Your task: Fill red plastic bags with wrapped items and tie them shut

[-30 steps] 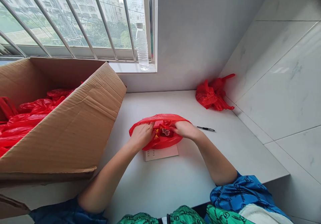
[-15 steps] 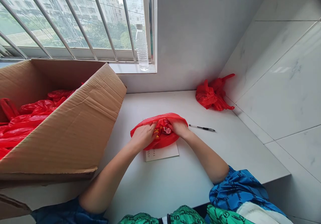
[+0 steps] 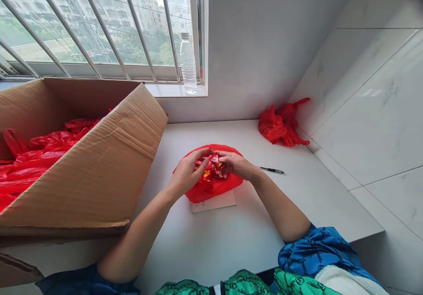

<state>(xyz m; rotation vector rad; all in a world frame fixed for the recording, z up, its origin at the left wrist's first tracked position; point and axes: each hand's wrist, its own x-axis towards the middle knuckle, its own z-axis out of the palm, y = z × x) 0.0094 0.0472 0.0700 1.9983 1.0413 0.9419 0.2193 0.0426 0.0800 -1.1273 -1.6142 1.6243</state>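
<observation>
An open red plastic bag (image 3: 203,196) lies on the white table, with several small red-wrapped candies (image 3: 207,177) with gold print inside. Over its mouth, my right hand (image 3: 238,164) pinches a red-wrapped candy (image 3: 215,159) between thumb and fingers. My left hand (image 3: 188,170) is at the bag's left side, thumb and fingers apart, the fingertips close to that candy. Partly covered by the bag is a white booklet (image 3: 218,201) with handwriting on it. A black pen (image 3: 272,170) lies just right of my right wrist.
A large cardboard box (image 3: 89,171) on the left holds several red plastic bags (image 3: 42,158). Against the wall at the back right sits another red bag (image 3: 280,123). A clear water bottle (image 3: 188,66) stands on the sill by the barred window.
Both hands have come up out of the bag and closer together. A wrapped candy is now in my right hand, and the bag's opening has shifted shape.
</observation>
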